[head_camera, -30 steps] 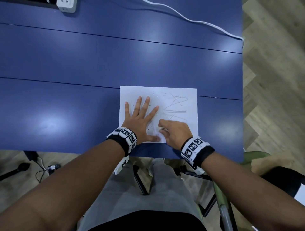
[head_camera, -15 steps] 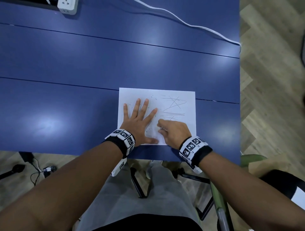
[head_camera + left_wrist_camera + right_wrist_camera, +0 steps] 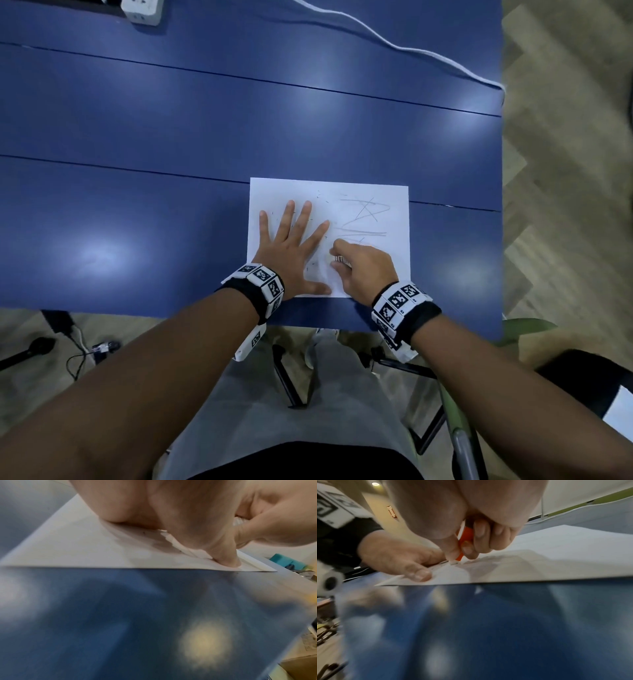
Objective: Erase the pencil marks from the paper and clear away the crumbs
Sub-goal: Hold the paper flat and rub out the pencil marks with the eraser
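A white sheet of paper (image 3: 394, 260) lies near the front edge of the blue table (image 3: 171, 205). Grey pencil marks (image 3: 364, 214) cross its right half, and small dark crumbs (image 3: 320, 197) dot the middle. My left hand (image 3: 291, 246) lies flat with spread fingers on the sheet's left half, its thumb (image 3: 418, 573) pressing near the front edge. My right hand (image 3: 363, 270) pinches an eraser in an orange sleeve (image 3: 465, 539), its white tip (image 3: 453, 561) touching the paper just right of the left hand. In the left wrist view the paper (image 3: 77, 550) and the left hand (image 3: 171, 513) show.
A white power strip (image 3: 140, 12) sits at the table's far left, and a white cable (image 3: 411, 51) runs across the far edge to the right side. Wooden floor lies right of the table. Chair legs (image 3: 287, 377) and my knees are below the front edge.
The right hand with the eraser shifts slightly over the same spot on the paper. The left hand stays flat in place.
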